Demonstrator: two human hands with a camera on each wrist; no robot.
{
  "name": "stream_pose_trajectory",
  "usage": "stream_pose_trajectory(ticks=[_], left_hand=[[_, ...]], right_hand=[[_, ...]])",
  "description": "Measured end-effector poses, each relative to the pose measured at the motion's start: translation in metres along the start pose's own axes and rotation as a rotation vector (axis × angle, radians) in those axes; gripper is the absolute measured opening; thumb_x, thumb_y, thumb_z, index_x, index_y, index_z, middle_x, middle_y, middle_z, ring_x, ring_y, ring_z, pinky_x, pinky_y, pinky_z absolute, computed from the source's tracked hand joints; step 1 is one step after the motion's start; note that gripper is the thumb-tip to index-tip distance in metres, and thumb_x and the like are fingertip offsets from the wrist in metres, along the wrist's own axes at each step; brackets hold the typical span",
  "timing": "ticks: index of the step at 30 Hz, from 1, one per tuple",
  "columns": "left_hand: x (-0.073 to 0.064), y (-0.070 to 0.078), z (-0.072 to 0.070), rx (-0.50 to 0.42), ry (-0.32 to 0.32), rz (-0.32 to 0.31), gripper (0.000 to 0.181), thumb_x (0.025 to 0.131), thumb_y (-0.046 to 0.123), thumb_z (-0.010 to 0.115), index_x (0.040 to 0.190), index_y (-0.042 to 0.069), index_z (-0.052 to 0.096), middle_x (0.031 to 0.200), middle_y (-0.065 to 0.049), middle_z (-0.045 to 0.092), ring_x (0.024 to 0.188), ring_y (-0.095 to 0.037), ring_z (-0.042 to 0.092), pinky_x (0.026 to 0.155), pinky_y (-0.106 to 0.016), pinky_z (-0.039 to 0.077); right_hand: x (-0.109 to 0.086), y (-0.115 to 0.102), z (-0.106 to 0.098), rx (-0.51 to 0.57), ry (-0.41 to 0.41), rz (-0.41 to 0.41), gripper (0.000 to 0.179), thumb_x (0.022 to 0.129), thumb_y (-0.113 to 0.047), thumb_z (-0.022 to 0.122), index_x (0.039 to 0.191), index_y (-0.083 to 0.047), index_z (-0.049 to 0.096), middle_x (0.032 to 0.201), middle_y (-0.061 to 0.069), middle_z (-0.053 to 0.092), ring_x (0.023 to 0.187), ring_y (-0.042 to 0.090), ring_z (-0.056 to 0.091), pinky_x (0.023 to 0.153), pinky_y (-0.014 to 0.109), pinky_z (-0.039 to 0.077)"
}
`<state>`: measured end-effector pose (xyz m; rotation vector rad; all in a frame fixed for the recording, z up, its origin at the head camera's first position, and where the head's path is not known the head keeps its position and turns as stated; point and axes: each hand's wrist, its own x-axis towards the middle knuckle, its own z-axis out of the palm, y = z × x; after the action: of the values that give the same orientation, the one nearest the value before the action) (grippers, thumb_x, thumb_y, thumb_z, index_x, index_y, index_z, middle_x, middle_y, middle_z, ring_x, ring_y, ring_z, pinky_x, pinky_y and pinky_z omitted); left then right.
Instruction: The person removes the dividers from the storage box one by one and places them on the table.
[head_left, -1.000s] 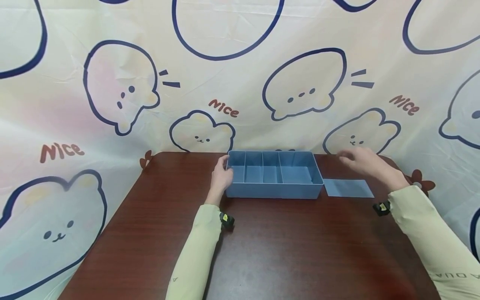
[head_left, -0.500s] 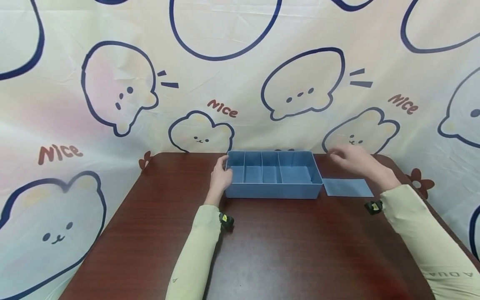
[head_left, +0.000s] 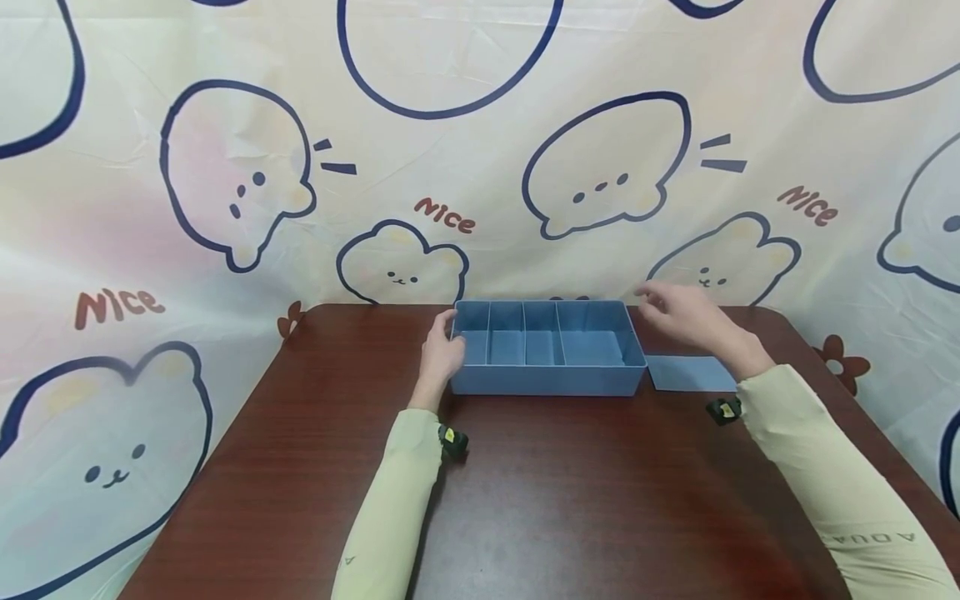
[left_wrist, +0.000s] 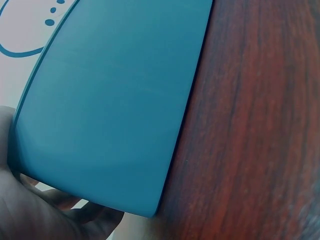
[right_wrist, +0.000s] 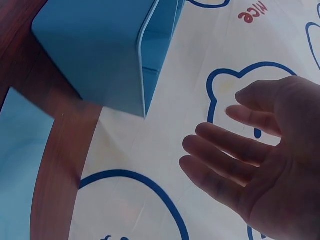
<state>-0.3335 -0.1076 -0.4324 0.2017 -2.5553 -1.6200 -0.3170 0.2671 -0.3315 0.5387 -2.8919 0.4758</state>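
Observation:
A blue storage box [head_left: 547,382] with three dividers across it stands near the table's back edge. My left hand [head_left: 438,357] holds its left end, thumb at the rim and fingers along the end wall. In the left wrist view, the box's long front side [left_wrist: 110,100] fills the middle, and fingers of the left hand [left_wrist: 55,215] curl against its end. My right hand [head_left: 690,318] hovers off the box's right end, fingers loosely extended and holding nothing. The right wrist view shows this hand [right_wrist: 255,155] with its palm and fingers apart from the box [right_wrist: 95,60].
A thin flat blue rectangular panel [head_left: 690,373] lies on the brown table [head_left: 555,483] just right of the box, partly overlapped by the right wrist. A cartoon-printed cloth [head_left: 495,167] hangs behind the table and along both sides.
My right hand has moved left, over the flat panel and closer to the box's right end. The left hand and the box stay in place.

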Motion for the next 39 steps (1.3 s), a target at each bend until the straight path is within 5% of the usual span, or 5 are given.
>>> stream_pose_trajectory(ticks=[26, 39], left_hand=[[0.0, 0.001, 0.0, 0.006, 0.004, -0.008, 0.053, 0.097, 0.012, 0.047, 0.147, 0.024, 0.038, 0.154, -0.01, 0.041, 0.141, -0.032, 0.04, 0.112, -0.056, 0.035], [0.0, 0.001, 0.0, -0.002, 0.003, -0.005, 0.053, 0.097, 0.012, 0.048, 0.147, 0.024, 0.038, 0.153, -0.01, 0.042, 0.14, -0.033, 0.041, 0.111, -0.056, 0.037]], right_hand=[[0.014, -0.034, 0.024, 0.123, 0.03, 0.089, 0.046, 0.101, -0.032, 0.046, 0.14, -0.008, 0.047, 0.124, 0.024, 0.065, 0.107, 0.039, 0.066, 0.086, 0.055, 0.054], [0.023, -0.04, 0.035, 0.168, 0.035, 0.079, 0.045, 0.1, -0.033, 0.048, 0.139, -0.009, 0.05, 0.116, 0.021, 0.07, 0.094, 0.033, 0.07, 0.078, 0.049, 0.057]])
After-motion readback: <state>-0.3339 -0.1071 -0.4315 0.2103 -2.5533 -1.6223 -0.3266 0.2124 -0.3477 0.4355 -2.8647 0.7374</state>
